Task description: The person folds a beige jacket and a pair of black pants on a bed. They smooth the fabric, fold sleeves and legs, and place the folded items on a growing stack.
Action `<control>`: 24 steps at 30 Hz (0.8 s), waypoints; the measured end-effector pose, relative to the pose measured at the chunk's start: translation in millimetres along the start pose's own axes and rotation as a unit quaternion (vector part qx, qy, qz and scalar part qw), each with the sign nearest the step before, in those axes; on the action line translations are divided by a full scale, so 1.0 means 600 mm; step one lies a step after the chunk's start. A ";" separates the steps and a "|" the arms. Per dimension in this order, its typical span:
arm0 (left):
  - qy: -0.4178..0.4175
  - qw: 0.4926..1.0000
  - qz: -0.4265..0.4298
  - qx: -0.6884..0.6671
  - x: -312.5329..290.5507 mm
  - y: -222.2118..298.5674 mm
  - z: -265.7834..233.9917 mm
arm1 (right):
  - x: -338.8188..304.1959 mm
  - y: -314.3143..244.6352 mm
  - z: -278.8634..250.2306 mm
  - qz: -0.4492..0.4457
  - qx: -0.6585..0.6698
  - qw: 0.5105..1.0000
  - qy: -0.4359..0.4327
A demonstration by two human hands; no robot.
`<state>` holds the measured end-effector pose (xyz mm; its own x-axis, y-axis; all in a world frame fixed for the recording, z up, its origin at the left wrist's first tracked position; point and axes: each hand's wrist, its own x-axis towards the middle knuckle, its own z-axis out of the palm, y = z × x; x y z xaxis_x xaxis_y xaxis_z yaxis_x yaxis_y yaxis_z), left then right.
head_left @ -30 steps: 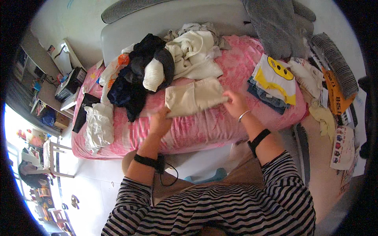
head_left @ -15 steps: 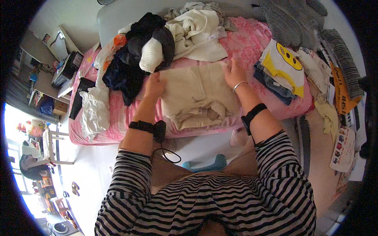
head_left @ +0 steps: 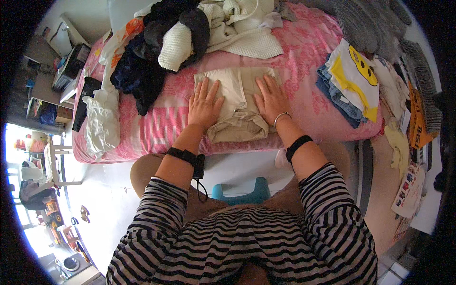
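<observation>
Folded beige trousers [head_left: 232,90] lie on a pink patterned bedspread [head_left: 173,102], the open waistband toward me and a button and fly seam in the middle. My left hand [head_left: 205,104] rests flat on their left side, fingers spread and pointing away from me. On the right side my right hand [head_left: 273,100] presses down in the same way, a bangle at its wrist. Both hands are open and grip nothing. Black straps circle both forearms, and a small dark box with a cable hangs at the left one.
Dark clothes [head_left: 135,71] and a cream knit garment [head_left: 254,42] are heaped at the back. To the right sits a folded stack with blue jeans [head_left: 339,97] under a white and yellow shirt [head_left: 354,71]. White cloth [head_left: 104,123] lies left. A teal stool [head_left: 241,192] stands below me.
Both hands have gone from the outer edges of the trousers to lying flat on top. The trousers now look narrower and flatter. The view has shifted slightly.
</observation>
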<state>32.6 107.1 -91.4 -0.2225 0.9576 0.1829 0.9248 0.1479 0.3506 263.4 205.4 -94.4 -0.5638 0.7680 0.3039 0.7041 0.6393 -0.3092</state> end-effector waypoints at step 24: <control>-0.066 0.931 0.016 -0.359 -0.057 0.059 -0.062 | -0.044 -0.080 -0.082 -0.010 0.282 0.958 -0.046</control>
<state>61.6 70.6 -51.3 -0.1156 0.9876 0.1058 0.4752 -0.0386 0.8791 265.7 152.1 -43.1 -0.6289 0.7388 0.2424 0.3616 0.5538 -0.7500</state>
